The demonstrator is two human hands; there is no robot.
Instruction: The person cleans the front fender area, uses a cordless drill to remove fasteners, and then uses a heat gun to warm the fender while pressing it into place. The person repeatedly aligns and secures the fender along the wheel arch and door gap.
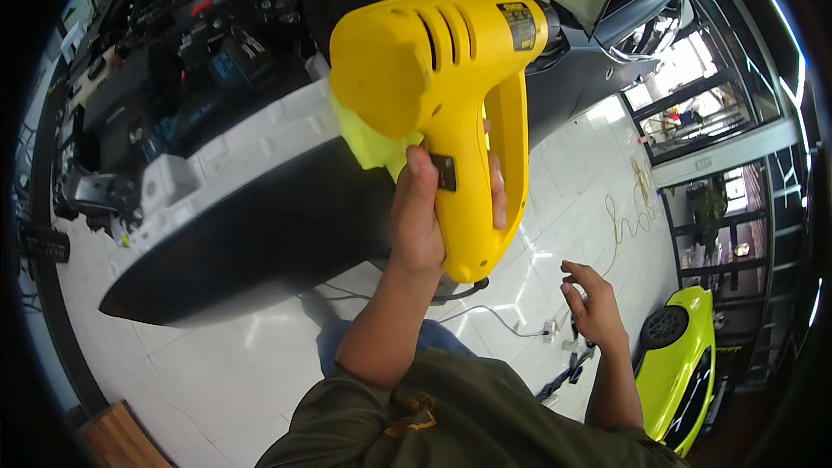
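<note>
Head view: your left hand (419,225) wraps the handle of a yellow heat gun (455,117), thumb up beside its dark switch (445,173), forearm raised steeply. Gun sits in front of the dark fender (260,234), nozzle away from you, to the upper right. Yellow-green cloth (366,140) just behind it; contact unclear. Right hand (592,305) empty, elbow bent, fingers loosely curled over the tiled floor (199,373).

My left fingers (497,197) gripped the yellow heat gun (464,134) near the black car panel (286,225). My right fingers (586,277) were half-curled above the tiled floor (208,368). A lime-green car (669,373) stood at right.
</note>
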